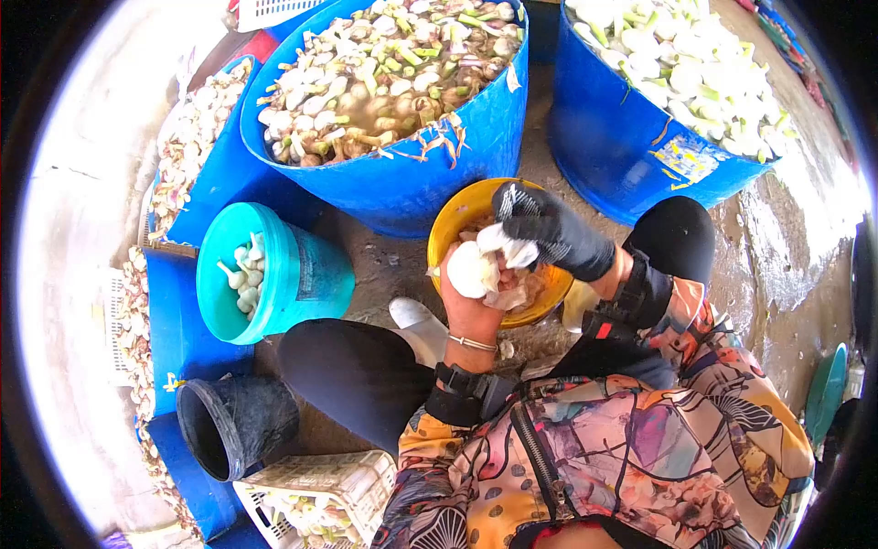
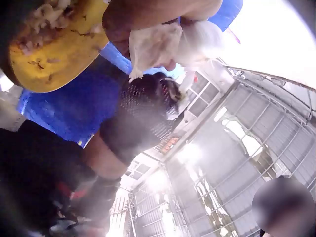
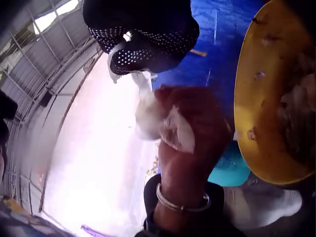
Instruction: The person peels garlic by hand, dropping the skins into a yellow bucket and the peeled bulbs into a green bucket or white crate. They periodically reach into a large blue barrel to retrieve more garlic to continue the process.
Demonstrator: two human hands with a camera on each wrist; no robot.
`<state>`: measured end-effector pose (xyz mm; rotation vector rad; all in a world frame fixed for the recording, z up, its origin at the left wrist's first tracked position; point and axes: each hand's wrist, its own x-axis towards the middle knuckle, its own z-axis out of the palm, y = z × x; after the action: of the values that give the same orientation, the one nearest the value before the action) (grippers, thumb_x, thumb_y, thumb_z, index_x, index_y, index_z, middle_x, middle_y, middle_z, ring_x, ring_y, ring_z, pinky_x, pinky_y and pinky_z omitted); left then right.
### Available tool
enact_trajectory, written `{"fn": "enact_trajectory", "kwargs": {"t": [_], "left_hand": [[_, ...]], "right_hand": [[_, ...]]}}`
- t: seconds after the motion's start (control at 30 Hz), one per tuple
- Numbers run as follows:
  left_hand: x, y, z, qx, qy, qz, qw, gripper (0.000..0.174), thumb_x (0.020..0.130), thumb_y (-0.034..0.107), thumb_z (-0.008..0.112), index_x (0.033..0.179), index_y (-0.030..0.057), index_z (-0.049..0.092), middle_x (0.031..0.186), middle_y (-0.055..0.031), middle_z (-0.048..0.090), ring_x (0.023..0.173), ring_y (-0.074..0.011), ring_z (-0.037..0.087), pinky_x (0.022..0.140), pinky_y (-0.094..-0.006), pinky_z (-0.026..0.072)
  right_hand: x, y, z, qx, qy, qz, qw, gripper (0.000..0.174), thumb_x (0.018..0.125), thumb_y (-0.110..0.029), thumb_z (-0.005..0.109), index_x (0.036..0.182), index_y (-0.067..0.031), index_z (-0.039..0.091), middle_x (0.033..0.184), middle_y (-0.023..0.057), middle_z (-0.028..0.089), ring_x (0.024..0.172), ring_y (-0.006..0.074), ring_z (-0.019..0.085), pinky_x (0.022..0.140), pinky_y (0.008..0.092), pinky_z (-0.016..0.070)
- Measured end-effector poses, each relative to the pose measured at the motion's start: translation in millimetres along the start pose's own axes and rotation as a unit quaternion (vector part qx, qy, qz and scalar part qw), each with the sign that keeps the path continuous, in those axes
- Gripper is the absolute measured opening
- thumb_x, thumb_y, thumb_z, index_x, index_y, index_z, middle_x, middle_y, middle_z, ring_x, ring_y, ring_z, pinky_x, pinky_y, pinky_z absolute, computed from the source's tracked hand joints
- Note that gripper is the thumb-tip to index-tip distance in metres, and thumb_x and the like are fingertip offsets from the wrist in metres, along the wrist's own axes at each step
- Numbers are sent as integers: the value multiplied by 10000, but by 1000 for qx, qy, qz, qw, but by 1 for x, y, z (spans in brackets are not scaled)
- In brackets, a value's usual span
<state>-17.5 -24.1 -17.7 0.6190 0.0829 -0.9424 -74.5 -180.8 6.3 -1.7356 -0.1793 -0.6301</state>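
Note:
My bare left hand (image 1: 469, 316) grips a white garlic bulb (image 1: 470, 271) above a yellow bucket (image 1: 445, 224) that has loose peel in it. A dark glove with a dotted pattern covers my right hand (image 1: 553, 233). Its fingers are curled at the stem end of the bulb and pinch a piece of pale garlic skin (image 1: 514, 249). Papery peel (image 3: 178, 131) also hangs along the left hand in the right wrist view. In the left wrist view the bulb (image 2: 200, 42) is blurred beside the left fingers.
Two large blue tubs (image 1: 393, 188) (image 1: 594, 156) of garlic stand ahead. To the left are a turquoise bucket (image 1: 315, 274) with several bulbs, a black bucket (image 1: 265, 421), and a cream crate (image 1: 361, 480). Blue containers (image 1: 187, 311) line the far left. My knees (image 1: 343, 371) flank the yellow bucket.

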Motion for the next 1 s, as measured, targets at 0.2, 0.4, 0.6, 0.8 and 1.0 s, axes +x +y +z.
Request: {"fn": "enact_trajectory", "kwargs": {"t": [0.2, 0.4, 0.6, 0.8, 1.0], "left_hand": [[12, 19, -19, -70, 35, -12, 997, 334, 850, 389, 431, 858, 84, 565, 672, -96, 555, 578, -223, 475, 505, -308, 382], [6, 25, -22, -36, 1, -30, 999, 351, 868, 414, 417, 848, 94, 559, 696, -90, 563, 583, -202, 488, 510, -313, 387], [4, 15, -12, 5, 71, -30, 997, 321, 872, 396, 441, 923, 106, 568, 837, -54, 589, 638, -213, 534, 545, -337, 444], [-1, 6, -17, 86, 108, -2, 990, 275, 884, 354, 455, 974, 122, 570, 890, -29, 610, 768, -209, 600, 599, -345, 486], [27, -3, -29, 14, 86, 24, 996, 262, 906, 299, 440, 999, 97, 578, 893, -34, 641, 838, -176, 624, 709, -320, 507]], "right_hand": [[-15, -2, -25, -139, -105, 194, 966, 465, 763, -315, 681, 1159, -100, 564, 846, 54, 609, 759, 229, 612, 700, 360, 485], [-7, -6, -2, -366, -111, 69, 921, 338, 754, -225, 661, 1070, -116, 615, 925, 130, 638, 849, 307, 618, 724, 394, 489], [17, -27, 12, -346, -171, -15, 923, 258, 778, -252, 614, 976, -86, 621, 844, 155, 636, 798, 322, 624, 666, 408, 492], [7, -22, 14, -418, -260, -33, 870, 184, 762, -203, 639, 894, -74, 637, 785, 110, 633, 716, 268, 614, 625, 367, 474], [-14, -16, 21, 62, -171, 156, 971, 145, 806, -154, 610, 871, -28, 638, 781, 152, 627, 705, 237, 607, 647, 339, 473]]}}
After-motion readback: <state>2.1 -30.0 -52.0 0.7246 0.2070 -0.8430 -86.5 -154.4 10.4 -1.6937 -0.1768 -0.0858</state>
